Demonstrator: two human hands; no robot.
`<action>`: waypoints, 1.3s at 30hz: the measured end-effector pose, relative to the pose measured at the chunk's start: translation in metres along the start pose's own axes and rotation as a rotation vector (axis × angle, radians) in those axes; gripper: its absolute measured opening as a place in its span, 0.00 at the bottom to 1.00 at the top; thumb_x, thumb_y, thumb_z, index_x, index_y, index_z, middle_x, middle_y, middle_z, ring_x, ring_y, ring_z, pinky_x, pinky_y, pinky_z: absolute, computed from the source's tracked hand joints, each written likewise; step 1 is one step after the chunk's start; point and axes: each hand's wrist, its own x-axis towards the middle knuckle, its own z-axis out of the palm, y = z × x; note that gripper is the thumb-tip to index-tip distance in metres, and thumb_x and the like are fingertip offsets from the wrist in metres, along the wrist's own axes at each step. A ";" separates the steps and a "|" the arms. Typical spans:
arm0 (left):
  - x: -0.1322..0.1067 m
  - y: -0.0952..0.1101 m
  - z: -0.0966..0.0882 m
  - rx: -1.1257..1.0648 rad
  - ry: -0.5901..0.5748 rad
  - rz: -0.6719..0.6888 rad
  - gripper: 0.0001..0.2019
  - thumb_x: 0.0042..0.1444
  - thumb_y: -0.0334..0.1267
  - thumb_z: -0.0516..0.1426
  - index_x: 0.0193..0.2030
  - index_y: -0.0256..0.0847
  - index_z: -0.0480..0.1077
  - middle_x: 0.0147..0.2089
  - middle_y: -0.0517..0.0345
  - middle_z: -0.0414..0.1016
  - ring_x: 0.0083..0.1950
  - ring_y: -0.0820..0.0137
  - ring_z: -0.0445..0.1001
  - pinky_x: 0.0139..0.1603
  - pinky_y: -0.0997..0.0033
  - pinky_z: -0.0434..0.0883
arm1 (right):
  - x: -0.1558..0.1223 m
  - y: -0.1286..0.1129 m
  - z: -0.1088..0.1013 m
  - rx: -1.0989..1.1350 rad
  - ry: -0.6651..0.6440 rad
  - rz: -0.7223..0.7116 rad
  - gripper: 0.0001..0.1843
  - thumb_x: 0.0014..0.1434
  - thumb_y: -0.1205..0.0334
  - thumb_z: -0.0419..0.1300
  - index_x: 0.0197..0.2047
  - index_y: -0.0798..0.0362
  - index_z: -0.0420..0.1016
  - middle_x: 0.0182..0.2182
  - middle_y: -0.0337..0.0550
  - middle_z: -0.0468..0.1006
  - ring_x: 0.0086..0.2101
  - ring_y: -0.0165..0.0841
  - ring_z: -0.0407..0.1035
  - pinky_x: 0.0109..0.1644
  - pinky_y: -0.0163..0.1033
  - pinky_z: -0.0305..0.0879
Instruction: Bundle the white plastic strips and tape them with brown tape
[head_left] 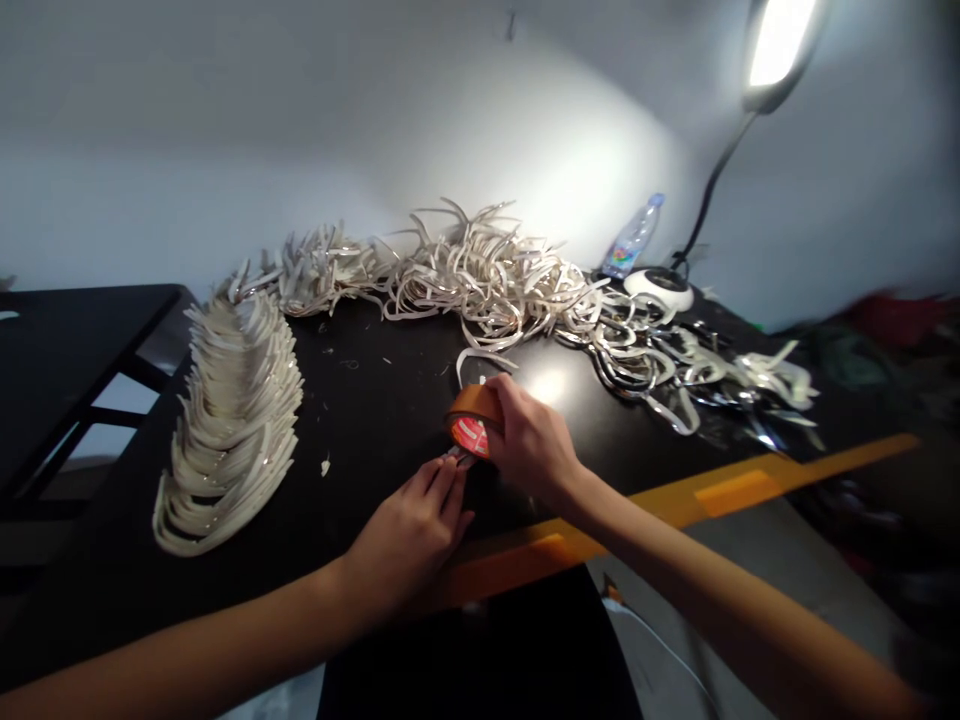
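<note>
My right hand (531, 432) is wrapped around a roll of orange-brown tape (474, 402) with a red label at its core, tilted just above the black table. Close below it, my left hand (414, 512) pinches a small greyish piece (462, 457) right under the roll; its kind I cannot make out. A single curved whitish strip (486, 356) lies just beyond the roll. Further back sits a tangled heap of similar curved strips (495, 275). To the left, more strips are stacked in a neat long row (232, 420).
Orange tape (660, 500) runs along the front edge of the black table (360, 390). Loose shiny strips (637, 365) spread to the right. A plastic bottle (634, 238) and a lamp with a white base (660, 290) stand at the back right. Another black table (82, 330) is at left.
</note>
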 end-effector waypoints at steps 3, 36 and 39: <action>0.000 0.002 0.001 0.028 -0.019 0.023 0.18 0.72 0.35 0.53 0.60 0.22 0.71 0.57 0.31 0.78 0.59 0.49 0.77 0.58 0.51 0.78 | 0.001 0.006 -0.009 0.083 0.135 0.043 0.15 0.61 0.66 0.55 0.51 0.51 0.68 0.35 0.42 0.79 0.31 0.37 0.72 0.35 0.38 0.58; -0.002 -0.018 -0.009 -0.084 -0.051 0.050 0.20 0.72 0.38 0.54 0.63 0.25 0.71 0.59 0.33 0.76 0.56 0.50 0.77 0.56 0.50 0.79 | 0.010 0.016 0.009 -0.093 -0.032 -0.127 0.16 0.65 0.57 0.62 0.53 0.55 0.71 0.41 0.50 0.81 0.34 0.39 0.74 0.35 0.37 0.60; -0.003 -0.013 -0.009 -0.101 -0.040 0.014 0.22 0.71 0.42 0.56 0.62 0.24 0.72 0.60 0.31 0.75 0.58 0.49 0.76 0.56 0.49 0.79 | 0.014 0.019 0.009 -0.050 -0.022 -0.138 0.15 0.64 0.57 0.62 0.52 0.54 0.71 0.40 0.49 0.80 0.33 0.38 0.72 0.35 0.37 0.59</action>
